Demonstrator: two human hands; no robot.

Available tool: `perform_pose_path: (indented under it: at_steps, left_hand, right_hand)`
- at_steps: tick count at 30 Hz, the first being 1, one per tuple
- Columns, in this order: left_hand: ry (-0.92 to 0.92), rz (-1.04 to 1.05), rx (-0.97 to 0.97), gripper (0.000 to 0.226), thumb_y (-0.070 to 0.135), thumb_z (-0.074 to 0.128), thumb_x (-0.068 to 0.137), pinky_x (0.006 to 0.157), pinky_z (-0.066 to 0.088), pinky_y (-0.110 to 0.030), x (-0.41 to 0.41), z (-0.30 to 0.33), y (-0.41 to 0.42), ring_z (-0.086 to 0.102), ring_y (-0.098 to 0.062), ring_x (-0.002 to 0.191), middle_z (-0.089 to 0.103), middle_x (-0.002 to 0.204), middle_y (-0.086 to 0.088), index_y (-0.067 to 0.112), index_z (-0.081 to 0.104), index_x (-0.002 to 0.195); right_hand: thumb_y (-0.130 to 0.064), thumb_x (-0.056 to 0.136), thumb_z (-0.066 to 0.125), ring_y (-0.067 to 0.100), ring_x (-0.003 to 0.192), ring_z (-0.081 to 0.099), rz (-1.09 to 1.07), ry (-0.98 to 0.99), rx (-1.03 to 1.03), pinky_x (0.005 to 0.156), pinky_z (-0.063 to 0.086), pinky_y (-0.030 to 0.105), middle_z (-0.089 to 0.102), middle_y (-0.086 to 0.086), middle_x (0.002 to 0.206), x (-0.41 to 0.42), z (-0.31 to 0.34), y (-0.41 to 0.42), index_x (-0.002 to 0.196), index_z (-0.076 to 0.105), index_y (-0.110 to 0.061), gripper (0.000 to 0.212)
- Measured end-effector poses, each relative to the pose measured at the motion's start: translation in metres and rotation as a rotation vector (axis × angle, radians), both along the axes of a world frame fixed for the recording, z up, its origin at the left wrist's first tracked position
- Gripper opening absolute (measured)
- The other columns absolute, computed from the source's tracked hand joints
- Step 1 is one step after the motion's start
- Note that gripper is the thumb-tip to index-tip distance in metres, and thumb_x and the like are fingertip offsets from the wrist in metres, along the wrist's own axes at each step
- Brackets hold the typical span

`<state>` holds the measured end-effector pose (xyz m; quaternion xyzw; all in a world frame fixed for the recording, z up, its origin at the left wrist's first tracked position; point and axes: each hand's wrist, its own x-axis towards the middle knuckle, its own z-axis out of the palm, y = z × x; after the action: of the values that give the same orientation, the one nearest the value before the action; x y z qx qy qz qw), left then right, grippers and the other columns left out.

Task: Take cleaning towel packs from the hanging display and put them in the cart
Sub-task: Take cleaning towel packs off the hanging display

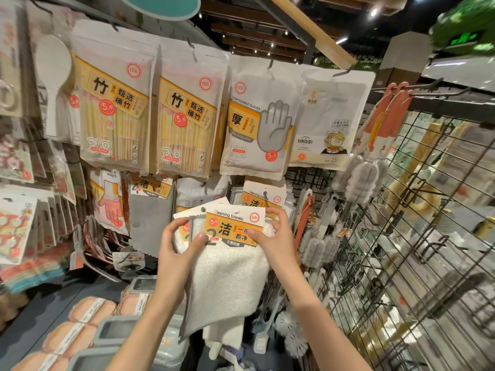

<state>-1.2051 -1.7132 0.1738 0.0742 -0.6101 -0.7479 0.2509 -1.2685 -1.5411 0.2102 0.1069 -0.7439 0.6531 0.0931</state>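
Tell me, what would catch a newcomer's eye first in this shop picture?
First, the two hands at centre: the left hand and right hand both hold a white cleaning towel pack with an orange label, in front of the hanging display. Above hang two big yellow bamboo packs and, to their right, a disposable gloves pack showing a grey hand. A black wire rack fills the right side.

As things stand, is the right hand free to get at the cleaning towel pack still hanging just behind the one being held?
Probably not right away. The right hand is pinching the held cleaning towel pack, as is the left hand. The hanging cleaning towel pack sits close behind with nothing between, so letting go would free it.
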Motion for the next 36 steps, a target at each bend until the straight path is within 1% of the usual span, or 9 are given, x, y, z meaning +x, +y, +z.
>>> perform_pose_path:
  at_steps: [3, 7, 12, 15, 18, 24, 29, 33, 36]
  left_hand:
    - [0.03, -0.026, 0.029, 0.029, 0.043, 0.065, 0.082, 0.091, 0.046, -0.037, -0.001, 0.006, -0.002, 0.059, -0.011, 0.098, 0.059, 0.112, 0.009, 0.034, 0.056, 0.108]
    - [0.03, -0.013, 0.017, 0.028, 0.02, 0.061, 0.084, 0.091, 0.045, -0.045, -0.009, 0.004, -0.007, 0.058, -0.029, 0.103, 0.06, 0.117, -0.005, 0.037, 0.058, 0.106]
    - [0.038, 0.029, 0.037, 0.038, 0.001, 0.053, 0.091, 0.086, 0.046, -0.033, -0.014, 0.0, -0.008, 0.061, -0.022, 0.098, 0.064, 0.115, -0.006, 0.035, 0.057, 0.106]
    - [0.038, 0.045, 0.031, 0.037, 0.002, 0.053, 0.091, 0.088, 0.046, -0.033, -0.018, -0.005, -0.011, 0.061, -0.021, 0.1, 0.062, 0.118, -0.006, 0.035, 0.056, 0.108]
    - [0.047, 0.061, 0.007, 0.037, 0.002, 0.053, 0.091, 0.094, 0.046, -0.04, -0.02, -0.005, -0.014, 0.059, -0.026, 0.106, 0.061, 0.119, -0.004, 0.035, 0.056, 0.109]
    - [0.055, 0.095, -0.058, 0.034, 0.018, 0.059, 0.085, 0.1, 0.041, -0.056, -0.024, -0.009, -0.021, 0.054, -0.026, 0.116, 0.057, 0.124, 0.005, 0.04, 0.055, 0.111]
    - [0.042, 0.116, -0.057, 0.036, 0.019, 0.059, 0.085, 0.098, 0.041, -0.06, -0.023, -0.01, -0.024, 0.055, -0.028, 0.116, 0.057, 0.125, 0.004, 0.041, 0.055, 0.113]
    - [0.048, 0.131, -0.046, 0.037, 0.007, 0.055, 0.092, 0.1, 0.042, -0.053, -0.021, -0.008, -0.027, 0.056, -0.023, 0.114, 0.058, 0.124, 0.001, 0.036, 0.054, 0.114]
    - [0.06, 0.139, -0.06, 0.036, 0.003, 0.055, 0.091, 0.1, 0.043, -0.046, -0.02, -0.006, -0.028, 0.056, -0.021, 0.113, 0.058, 0.123, 0.0, 0.03, 0.055, 0.115]
  right_hand:
    - [0.005, 0.078, 0.069, 0.005, 0.101, 0.059, -0.019, 0.019, -0.054, 0.074, 0.052, 0.015, 0.063, 0.0, 0.11, -0.006, -0.002, 0.008, 0.109, 0.05, -0.029, 0.049]
    - [0.008, 0.08, 0.065, 0.017, 0.109, 0.058, -0.106, 0.035, -0.076, 0.086, 0.055, 0.037, 0.062, 0.0, 0.114, -0.021, -0.003, 0.019, 0.105, 0.053, -0.032, 0.048]
    - [0.01, 0.081, 0.063, 0.007, 0.095, 0.056, -0.192, 0.026, -0.119, 0.064, 0.052, 0.012, 0.057, -0.011, 0.099, -0.04, 0.0, 0.03, 0.105, 0.053, -0.025, 0.043]
    - [0.006, 0.081, 0.065, 0.012, 0.104, 0.053, -0.235, -0.001, -0.084, 0.069, 0.048, 0.014, 0.055, -0.003, 0.109, -0.054, -0.003, 0.031, 0.111, 0.054, -0.022, 0.043]
    - [0.007, 0.08, 0.066, 0.015, 0.108, 0.052, -0.266, -0.027, -0.094, 0.073, 0.048, 0.019, 0.055, -0.002, 0.11, -0.064, -0.004, 0.032, 0.112, 0.055, -0.02, 0.043]
    - [0.005, 0.082, 0.064, 0.005, 0.09, 0.053, -0.326, -0.019, -0.015, 0.06, 0.04, 0.006, 0.053, -0.01, 0.101, -0.074, -0.006, 0.028, 0.114, 0.051, -0.016, 0.04]
    - [0.006, 0.085, 0.059, 0.006, 0.089, 0.051, -0.323, 0.004, 0.034, 0.074, 0.044, 0.013, 0.054, -0.013, 0.095, -0.093, -0.01, 0.024, 0.096, 0.057, -0.009, 0.019]
    - [0.003, 0.085, 0.061, 0.015, 0.106, 0.055, -0.381, 0.02, 0.07, 0.092, 0.047, 0.033, 0.062, -0.005, 0.107, -0.107, -0.017, 0.018, 0.086, 0.065, -0.021, 0.024]
    - [0.002, 0.084, 0.061, 0.021, 0.112, 0.055, -0.386, 0.009, 0.078, 0.097, 0.045, 0.038, 0.061, 0.004, 0.113, -0.112, -0.017, 0.013, 0.087, 0.064, -0.024, 0.027]
